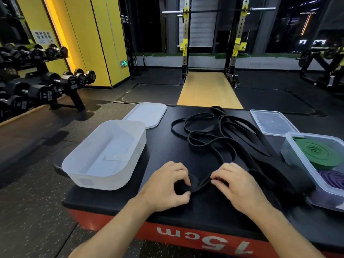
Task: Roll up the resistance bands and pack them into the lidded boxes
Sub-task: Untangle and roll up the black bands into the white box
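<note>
— Left grip (165,185)?
— Curled round a small black coil (193,181) at the near side of the worktop (163,146), thumb underneath, fingers over the top.
— Right grip (240,185)?
— Just beside it, fingertips bent down and pinching the loose run (203,183) leading out of that coil.
— And the other black bands?
— Heaped in a tangle (219,131) across the middle of the worktop, loops crossing one another. Hard to count: perhaps several bands, perhaps fewer lying doubled.
— Anything broader among them?
— A broad black strap (279,174), lying on the right, against the clear box.
— Boxes, then?
— White box (104,180) on the left, open, overhanging the worktop's left edge; white lid (147,114) lying flat just behind it.
— On the right?
— Clear box (290,155), open too, holding a green roll (316,151) and a purple roll (333,178) side by side, green farther, purple nearer. Clear lid (273,121) flat on the worktop just behind.
</note>
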A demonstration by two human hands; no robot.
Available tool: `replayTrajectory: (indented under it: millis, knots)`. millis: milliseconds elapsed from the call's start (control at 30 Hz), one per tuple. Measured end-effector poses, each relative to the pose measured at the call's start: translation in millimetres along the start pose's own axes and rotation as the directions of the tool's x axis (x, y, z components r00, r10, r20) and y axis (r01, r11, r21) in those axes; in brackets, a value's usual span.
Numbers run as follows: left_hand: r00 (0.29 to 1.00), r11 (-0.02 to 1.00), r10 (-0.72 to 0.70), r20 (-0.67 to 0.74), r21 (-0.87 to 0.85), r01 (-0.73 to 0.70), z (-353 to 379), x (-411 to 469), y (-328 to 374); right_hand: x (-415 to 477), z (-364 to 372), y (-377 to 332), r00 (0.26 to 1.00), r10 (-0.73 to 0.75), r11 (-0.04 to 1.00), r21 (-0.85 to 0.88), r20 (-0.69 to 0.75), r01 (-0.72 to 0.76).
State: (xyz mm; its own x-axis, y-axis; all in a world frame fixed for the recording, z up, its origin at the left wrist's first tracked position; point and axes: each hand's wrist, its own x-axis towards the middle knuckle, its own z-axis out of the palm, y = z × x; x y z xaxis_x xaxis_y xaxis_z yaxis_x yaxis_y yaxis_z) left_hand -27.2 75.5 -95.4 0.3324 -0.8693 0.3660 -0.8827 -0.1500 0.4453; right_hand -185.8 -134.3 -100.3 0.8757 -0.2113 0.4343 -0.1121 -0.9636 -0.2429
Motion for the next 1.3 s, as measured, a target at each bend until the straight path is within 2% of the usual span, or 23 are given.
replayTrajectory:
  millis: [233,400,600,833,1067,1133,1300]
  knots:
    - [1.000,0.999,0.006,0.004,0.032,-0.007,2,1,0,0,-7,-9,0.987,-0.043,0.995,0.100,0.156,0.028]
    - [1.000,0.999,0.012,-0.014,0.038,-0.011,1,0,1,2,-8,-6,0.983,-0.072,0.997,0.044,0.166,0.066]
    - [1.000,0.999,0.012,-0.027,0.043,-0.011,1,0,0,3,-13,5,0.987,-0.105,0.994,-0.031,0.118,0.109]
    - [1.000,1.000,0.001,-0.028,0.031,0.000,2,0,-1,10,-12,19,0.983,-0.084,0.996,0.014,0.160,0.083]
    - [1.000,1.000,0.016,-0.027,0.024,-0.015,4,1,-2,18,10,5,0.997,-0.068,0.997,-0.020,0.030,0.068]
    - [1.000,1.000,0.017,-0.022,0.018,-0.016,4,0,-3,21,16,5,0.994,-0.111,0.993,-0.036,-0.004,0.111]
    - [1.000,1.000,0.007,0.004,-0.027,-0.007,4,2,-5,37,25,0,0.991,-0.130,0.991,0.013,0.021,0.130]
